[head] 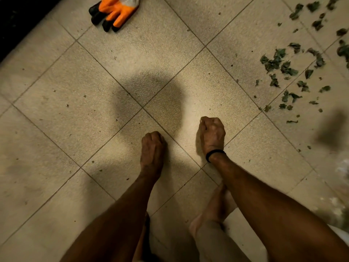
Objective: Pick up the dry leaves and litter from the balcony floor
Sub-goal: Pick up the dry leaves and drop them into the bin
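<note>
Several dry green leaves [285,67] lie scattered on the beige tiled floor [79,103] at the right and upper right. More of them [317,21] spread toward the top right corner. My left hand [152,148] hangs over the floor near the centre with its fingers curled into a fist, and nothing shows in it. My right hand [212,135], with a black band on the wrist, is also curled into a fist with nothing visible inside. Both hands are well left of the leaves and apart from them.
A pair of orange and black work gloves [113,11] lies at the top left. A dark edge [17,21] runs along the upper left corner. Small crumbs dot the tiles. My bare foot [213,210] stands below the right forearm. Something whitish and blurred [340,195] sits at the right edge.
</note>
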`<control>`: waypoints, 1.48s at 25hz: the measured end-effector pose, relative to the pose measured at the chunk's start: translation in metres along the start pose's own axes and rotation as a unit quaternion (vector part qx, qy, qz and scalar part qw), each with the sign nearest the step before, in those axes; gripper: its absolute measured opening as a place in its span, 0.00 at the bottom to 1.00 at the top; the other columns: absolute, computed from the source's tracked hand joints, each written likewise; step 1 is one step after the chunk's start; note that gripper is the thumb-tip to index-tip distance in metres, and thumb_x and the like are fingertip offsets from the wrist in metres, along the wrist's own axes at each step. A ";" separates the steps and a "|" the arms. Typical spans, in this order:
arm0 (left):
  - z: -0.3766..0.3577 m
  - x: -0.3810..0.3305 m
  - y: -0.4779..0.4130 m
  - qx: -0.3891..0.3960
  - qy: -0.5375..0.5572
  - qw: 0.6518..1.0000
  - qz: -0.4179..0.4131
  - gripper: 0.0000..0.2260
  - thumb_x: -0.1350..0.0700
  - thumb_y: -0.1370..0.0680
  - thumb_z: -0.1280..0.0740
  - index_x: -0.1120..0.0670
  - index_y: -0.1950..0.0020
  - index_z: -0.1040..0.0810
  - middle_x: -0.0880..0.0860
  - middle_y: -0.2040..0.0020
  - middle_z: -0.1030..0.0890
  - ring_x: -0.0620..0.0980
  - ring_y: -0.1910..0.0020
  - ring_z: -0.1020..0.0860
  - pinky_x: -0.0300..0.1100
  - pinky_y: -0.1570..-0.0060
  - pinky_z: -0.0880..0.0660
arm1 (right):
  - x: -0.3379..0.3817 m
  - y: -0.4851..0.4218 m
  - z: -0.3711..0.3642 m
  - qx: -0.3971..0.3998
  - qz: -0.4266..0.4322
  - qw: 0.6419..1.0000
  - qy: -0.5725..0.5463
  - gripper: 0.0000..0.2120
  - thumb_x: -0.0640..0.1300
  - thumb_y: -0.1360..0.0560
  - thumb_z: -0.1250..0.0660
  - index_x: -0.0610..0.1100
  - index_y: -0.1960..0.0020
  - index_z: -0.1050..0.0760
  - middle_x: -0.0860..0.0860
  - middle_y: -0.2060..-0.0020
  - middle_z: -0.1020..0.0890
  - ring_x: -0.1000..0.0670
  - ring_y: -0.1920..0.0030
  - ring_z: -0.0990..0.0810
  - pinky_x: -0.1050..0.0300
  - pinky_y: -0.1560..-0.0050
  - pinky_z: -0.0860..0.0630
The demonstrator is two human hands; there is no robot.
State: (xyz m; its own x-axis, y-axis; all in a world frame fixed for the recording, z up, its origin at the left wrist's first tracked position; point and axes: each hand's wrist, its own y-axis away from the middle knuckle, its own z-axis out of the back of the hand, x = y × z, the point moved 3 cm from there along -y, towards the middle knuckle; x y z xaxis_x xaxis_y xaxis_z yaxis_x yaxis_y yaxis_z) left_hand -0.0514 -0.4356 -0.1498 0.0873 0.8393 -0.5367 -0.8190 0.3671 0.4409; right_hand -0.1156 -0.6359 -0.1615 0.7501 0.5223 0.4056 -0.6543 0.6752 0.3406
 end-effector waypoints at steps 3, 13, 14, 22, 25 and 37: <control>0.009 0.005 0.006 -0.065 0.082 0.992 0.066 0.03 0.57 0.18 0.41 0.52 0.49 0.28 0.50 0.53 0.27 0.49 0.54 0.30 0.44 0.56 0.32 | 0.013 0.000 -0.001 0.014 -0.001 1.000 0.008 0.09 0.41 0.20 0.39 0.37 0.51 0.22 0.42 0.56 0.24 0.46 0.56 0.25 0.54 0.56 0.26; 0.079 0.077 0.055 -0.182 0.128 0.946 0.235 0.05 0.57 0.20 0.36 0.56 0.46 0.23 0.54 0.52 0.21 0.54 0.52 0.23 0.47 0.54 0.28 | 0.080 0.073 -0.055 0.145 0.035 0.988 -0.051 0.11 0.46 0.20 0.42 0.45 0.55 0.23 0.46 0.59 0.20 0.46 0.55 0.24 0.55 0.54 0.30; 0.084 0.087 0.059 -0.191 0.128 0.943 0.241 0.05 0.57 0.20 0.36 0.56 0.47 0.23 0.54 0.52 0.21 0.53 0.53 0.22 0.45 0.55 0.29 | 0.086 0.076 -0.057 0.148 0.042 0.987 -0.051 0.11 0.46 0.20 0.42 0.45 0.56 0.24 0.46 0.59 0.20 0.46 0.55 0.24 0.54 0.54 0.29; 0.111 0.137 0.090 -0.242 0.176 0.905 0.303 0.06 0.56 0.20 0.35 0.56 0.48 0.21 0.54 0.52 0.19 0.54 0.53 0.21 0.49 0.51 0.24 | 0.142 0.096 -0.075 0.185 0.053 0.980 -0.060 0.14 0.45 0.19 0.39 0.44 0.35 0.24 0.46 0.43 0.20 0.47 0.42 0.23 0.61 0.41 0.31; 0.109 0.157 0.100 -0.250 0.189 0.892 0.326 0.06 0.54 0.20 0.35 0.55 0.47 0.22 0.54 0.51 0.19 0.54 0.52 0.21 0.51 0.50 0.24 | 0.149 0.101 -0.084 0.214 0.090 0.972 0.022 0.16 0.42 0.19 0.41 0.42 0.33 0.27 0.43 0.40 0.21 0.42 0.40 0.24 0.51 0.38 0.30; 0.101 0.175 0.129 -0.252 0.220 0.874 0.354 0.05 0.57 0.21 0.34 0.56 0.49 0.21 0.55 0.52 0.20 0.54 0.52 0.22 0.52 0.49 0.23 | 0.167 0.118 -0.104 0.229 0.114 0.967 0.024 0.12 0.43 0.23 0.42 0.39 0.58 0.23 0.42 0.58 0.21 0.44 0.56 0.22 0.53 0.58 0.29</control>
State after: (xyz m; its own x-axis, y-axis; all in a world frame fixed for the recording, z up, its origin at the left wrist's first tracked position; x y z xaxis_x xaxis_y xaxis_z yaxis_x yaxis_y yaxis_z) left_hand -0.0847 -0.2006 -0.1143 -0.6771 0.5086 -0.5319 -0.7353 -0.4966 0.4612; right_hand -0.0573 -0.4151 -0.1417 0.5784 0.6612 0.4777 -0.7683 0.2449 0.5914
